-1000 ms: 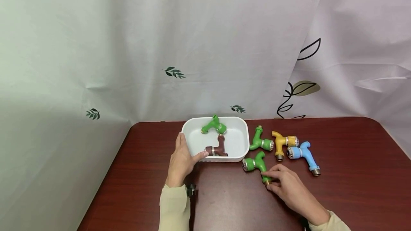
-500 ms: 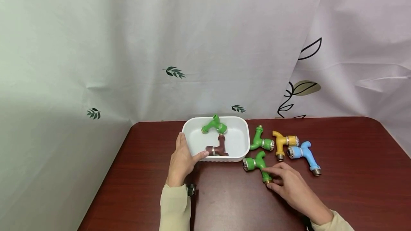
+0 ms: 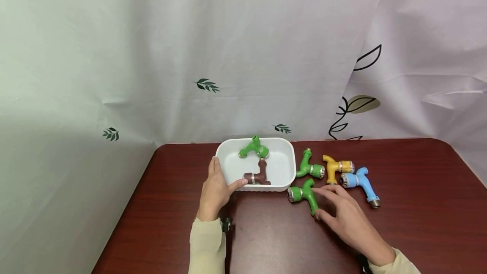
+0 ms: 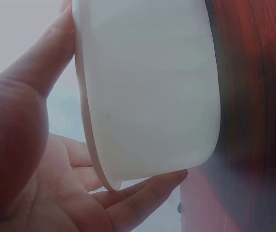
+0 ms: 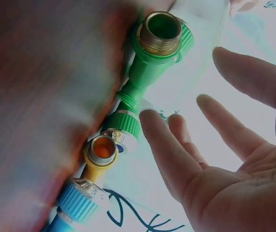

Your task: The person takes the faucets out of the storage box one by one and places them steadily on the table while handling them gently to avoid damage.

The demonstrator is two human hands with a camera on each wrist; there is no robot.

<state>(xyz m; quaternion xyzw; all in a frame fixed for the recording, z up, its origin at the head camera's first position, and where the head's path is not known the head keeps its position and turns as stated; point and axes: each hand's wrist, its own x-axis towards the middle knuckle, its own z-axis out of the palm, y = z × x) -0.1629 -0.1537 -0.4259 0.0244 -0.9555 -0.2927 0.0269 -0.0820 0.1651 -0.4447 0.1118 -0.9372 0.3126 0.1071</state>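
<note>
While the left hand (image 3: 214, 193) grips the left end of the white tray (image 3: 281, 168), thumb on its rim, the right hand (image 3: 348, 219) hangs with fingers relaxed and parted just beside a green tap (image 3: 310, 197) lying on the table (image 3: 274, 240) near the tray's right front corner. Inside the tray lie a second green tap (image 3: 250, 149) and a brown tap (image 3: 261, 176); a yellow tap (image 3: 332, 167) and a blue tap (image 3: 364, 184) lie farther right.

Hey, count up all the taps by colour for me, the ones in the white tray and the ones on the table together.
Green taps: 3
Brown tap: 1
Yellow tap: 1
Blue tap: 1
Total: 6
</note>
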